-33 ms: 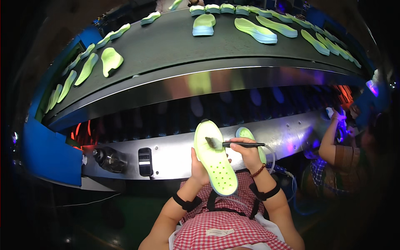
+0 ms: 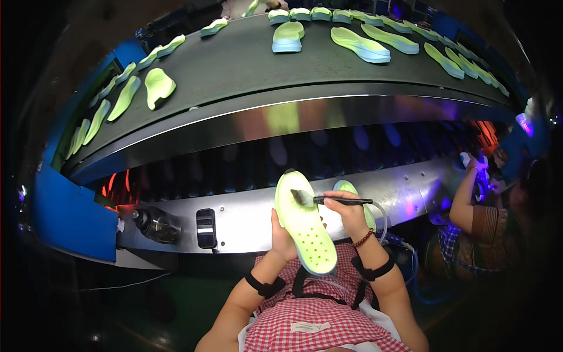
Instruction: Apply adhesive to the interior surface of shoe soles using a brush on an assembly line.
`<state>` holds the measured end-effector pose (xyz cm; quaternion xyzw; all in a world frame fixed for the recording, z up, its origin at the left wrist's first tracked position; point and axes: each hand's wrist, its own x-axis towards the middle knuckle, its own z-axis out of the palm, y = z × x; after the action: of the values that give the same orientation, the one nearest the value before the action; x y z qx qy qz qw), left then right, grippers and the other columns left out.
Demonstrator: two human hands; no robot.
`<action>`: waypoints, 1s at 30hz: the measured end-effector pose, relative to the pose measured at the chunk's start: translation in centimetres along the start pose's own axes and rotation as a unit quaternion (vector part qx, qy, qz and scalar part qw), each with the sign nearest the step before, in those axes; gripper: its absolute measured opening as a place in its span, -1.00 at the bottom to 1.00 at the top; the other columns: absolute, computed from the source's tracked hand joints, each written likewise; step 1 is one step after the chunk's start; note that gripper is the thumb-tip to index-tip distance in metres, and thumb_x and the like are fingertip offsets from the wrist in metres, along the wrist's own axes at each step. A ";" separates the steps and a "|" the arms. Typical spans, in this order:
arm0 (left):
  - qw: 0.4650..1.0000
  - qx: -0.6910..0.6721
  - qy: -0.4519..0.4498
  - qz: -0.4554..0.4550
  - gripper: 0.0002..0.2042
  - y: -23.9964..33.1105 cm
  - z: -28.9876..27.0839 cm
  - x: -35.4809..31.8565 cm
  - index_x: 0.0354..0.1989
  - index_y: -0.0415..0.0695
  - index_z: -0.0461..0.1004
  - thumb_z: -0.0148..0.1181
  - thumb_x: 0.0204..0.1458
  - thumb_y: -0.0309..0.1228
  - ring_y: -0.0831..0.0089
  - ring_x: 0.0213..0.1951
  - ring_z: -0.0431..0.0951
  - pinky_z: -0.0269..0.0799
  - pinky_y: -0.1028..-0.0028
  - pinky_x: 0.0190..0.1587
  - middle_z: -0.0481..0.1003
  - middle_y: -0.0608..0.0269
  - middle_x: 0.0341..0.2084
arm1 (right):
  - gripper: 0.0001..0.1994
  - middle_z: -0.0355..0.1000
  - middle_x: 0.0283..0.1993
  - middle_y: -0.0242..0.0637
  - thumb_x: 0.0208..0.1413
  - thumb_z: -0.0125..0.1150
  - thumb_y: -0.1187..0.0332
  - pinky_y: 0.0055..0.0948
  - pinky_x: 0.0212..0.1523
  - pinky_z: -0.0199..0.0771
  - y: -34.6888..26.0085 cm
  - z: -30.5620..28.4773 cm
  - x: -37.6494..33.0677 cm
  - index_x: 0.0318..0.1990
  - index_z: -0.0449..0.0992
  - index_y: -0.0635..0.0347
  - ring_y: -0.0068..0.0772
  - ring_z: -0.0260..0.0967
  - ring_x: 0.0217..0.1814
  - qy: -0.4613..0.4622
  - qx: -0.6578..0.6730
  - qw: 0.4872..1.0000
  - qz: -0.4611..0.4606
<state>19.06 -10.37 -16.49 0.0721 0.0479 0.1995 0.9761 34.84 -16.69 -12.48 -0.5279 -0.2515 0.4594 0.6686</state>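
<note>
My left hand (image 2: 284, 239) is closed round the side of a yellow-green shoe sole (image 2: 316, 243), tilted up in front of my apron. Its lower half has several small holes, and a dark bit shows at its top end. In my right hand (image 2: 350, 217) is a brush (image 2: 343, 201) with a black handle; its bristles touch the upper part of the sole. A clear tube runs from the handle's end. Partly hidden behind my right hand, a second sole (image 2: 347, 186) rests on the metal ledge.
Across the ledge (image 2: 258, 214), a dark bottle (image 2: 157, 225) and a black box-like device (image 2: 206, 228) stand to the left. Beyond it, a dark conveyor belt (image 2: 234, 61) carries several soles. A co-worker's arm (image 2: 465, 202) is at the right; another person stands at the far side.
The view has shifted very slightly. My hands, the sole and the brush keep nearly the same places. At the far side, a person's hand now shows by a sole.
</note>
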 end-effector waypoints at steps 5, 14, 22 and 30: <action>0.986 0.078 0.135 0.057 -0.27 -1.3 1.0 0.6 0.18 -0.09 0.08 -0.51 0.00 0.23 0.20 0.10 0.23 0.11 0.27 0.15 0.23 0.13 0.07 | -0.80 0.49 -0.33 -0.30 -0.14 0.26 0.50 -0.61 -0.19 0.38 -0.3 2.9 0.9 -0.29 0.52 0.28 -0.54 0.41 -0.29 0.009 -0.182 0.973 -0.143; 0.991 0.082 0.072 0.080 -0.27 2.5 0.4 -1.2 0.12 -0.10 0.16 -0.52 -0.01 0.23 0.18 0.00 0.35 0.24 0.19 0.05 0.35 0.08 -0.05 | -0.84 0.48 -0.39 -0.26 -0.21 0.22 0.45 -0.46 -0.32 0.33 -3.0 0.0 -6.9 -0.37 0.52 0.17 -0.39 0.44 -0.39 -0.287 -0.375 0.835 -0.283; 0.996 0.067 0.049 0.022 -0.21 -0.4 3.5 -0.9 0.18 -0.09 0.06 -0.62 -0.02 0.29 0.21 -0.01 0.36 0.28 0.22 0.03 0.30 0.07 0.00 | -0.84 0.49 -0.36 -0.16 -0.18 0.25 0.54 -0.56 -0.32 0.41 -4.9 2.8 -3.8 -0.35 0.54 0.29 -0.45 0.44 -0.31 -0.167 -0.253 0.913 -0.273; 0.995 0.054 0.027 0.076 -0.32 0.6 5.2 -1.5 0.10 -0.12 0.17 -0.48 0.04 0.19 0.20 -0.11 0.41 0.36 0.28 -0.06 0.36 0.07 -0.09 | -0.82 0.49 -0.31 -0.16 -0.20 0.27 0.54 -0.49 -0.21 0.43 -5.3 2.1 -4.6 -0.34 0.54 0.26 -0.38 0.44 -0.24 -0.193 -0.215 0.944 -0.162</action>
<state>18.06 -11.05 -11.13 0.1224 0.0797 0.2724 0.9510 32.85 -19.88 -6.13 -0.5124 -0.5506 0.3729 0.5433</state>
